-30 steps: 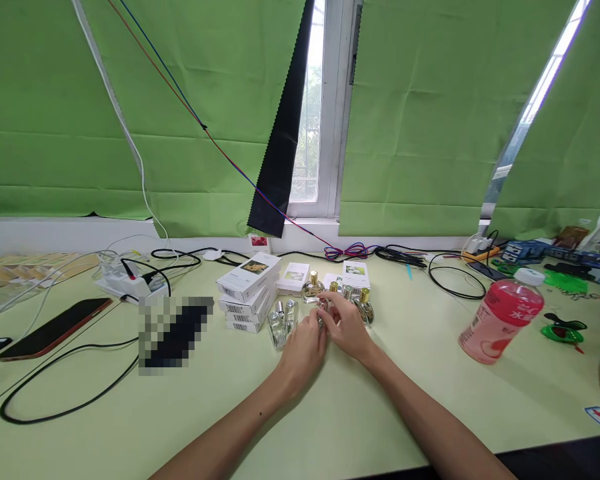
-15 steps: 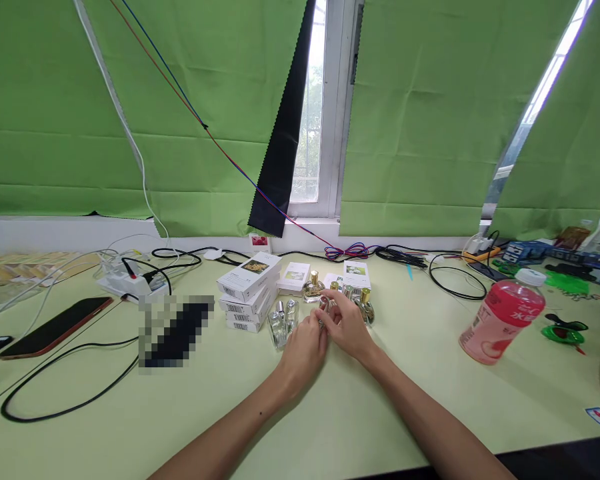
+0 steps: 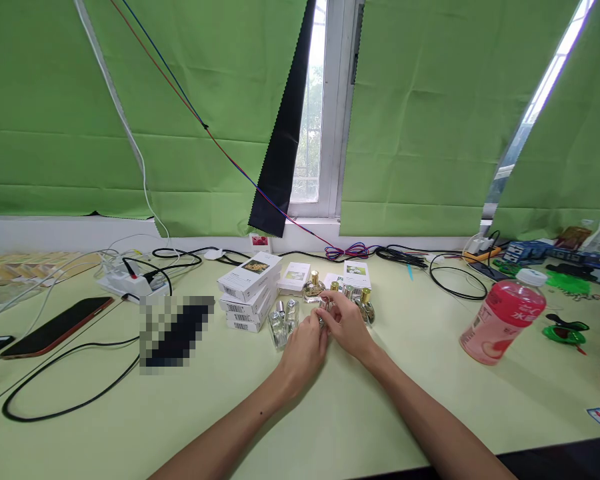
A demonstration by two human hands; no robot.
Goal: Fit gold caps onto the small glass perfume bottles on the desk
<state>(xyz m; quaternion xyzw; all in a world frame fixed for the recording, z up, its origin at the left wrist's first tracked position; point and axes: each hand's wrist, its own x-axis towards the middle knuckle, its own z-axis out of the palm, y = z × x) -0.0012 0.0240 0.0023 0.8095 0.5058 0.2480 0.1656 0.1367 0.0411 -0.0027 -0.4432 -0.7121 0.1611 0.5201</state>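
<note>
My left hand [image 3: 305, 347] and my right hand [image 3: 347, 323] meet over the table, both closed around a small glass perfume bottle [image 3: 324, 303]. Its silvery-pink cap pokes up between my fingers, while most of its body is hidden. Left of my left hand, clear glass bottles [image 3: 279, 327] with silver caps rest close together. Just behind my hands is a gold-capped bottle [image 3: 314, 287]. Further bottles [image 3: 366, 305] with gold and silver caps stand beyond my right hand, partly covered by it. A stack of white boxes [image 3: 250, 293] rises behind the clear bottles.
More white boxes [image 3: 294, 277] lie at the back. A pink drink bottle [image 3: 503, 320] stands on the right, near green-framed sunglasses [image 3: 564, 330]. On the left are a phone [image 3: 57, 327], a power strip [image 3: 133, 280] and a looping black cable [image 3: 10, 400]. Part of another person shows at the right edge.
Almost nothing differs. Both hands stay closed on the perfume bottle, with only a very slight shift of the right fingers around its cap.
</note>
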